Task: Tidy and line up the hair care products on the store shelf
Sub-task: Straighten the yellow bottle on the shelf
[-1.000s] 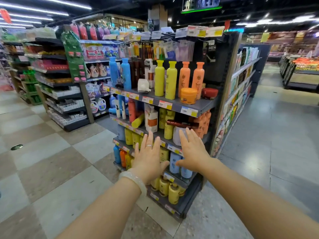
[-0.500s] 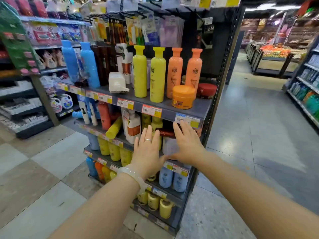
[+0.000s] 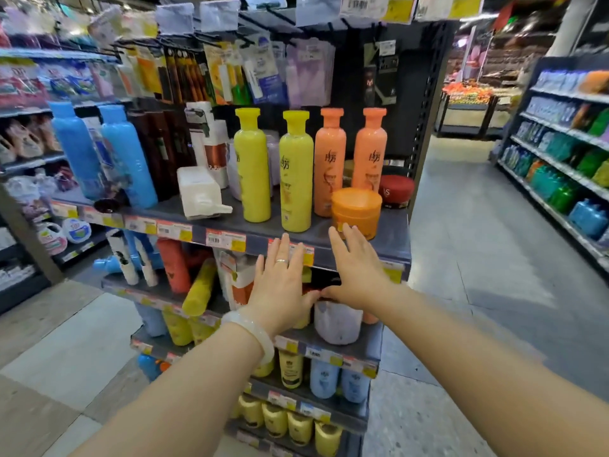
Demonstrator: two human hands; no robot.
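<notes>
The dark shelf [image 3: 389, 240] carries two yellow bottles [image 3: 295, 173], two orange bottles [image 3: 329, 163], an orange jar [image 3: 356, 211], a red jar [image 3: 395, 189], a toppled white pump bottle [image 3: 199, 192] and two blue bottles [image 3: 128, 156]. On the tier below, a yellow bottle [image 3: 199, 288] leans over and a pale tub [image 3: 336, 321] stands at the front. My left hand [image 3: 280, 285] is stretched out, fingers straight, before the top shelf's price strip. My right hand [image 3: 356, 272] reaches beside it, fingertips close under the orange jar. Neither hand holds anything.
Hanging packets [image 3: 250, 70] fill the hooks above the shelf. Lower tiers hold rows of yellow bottles [image 3: 273, 420] and blue bottles [image 3: 324, 379]. Another shelving unit [image 3: 566, 153] runs along the right of the aisle, and more shelves [image 3: 29, 166] stand at the left.
I have come closer to the shelf. Both hands have risen from the second tier towards the top shelf's front edge, still with fingers straight.
</notes>
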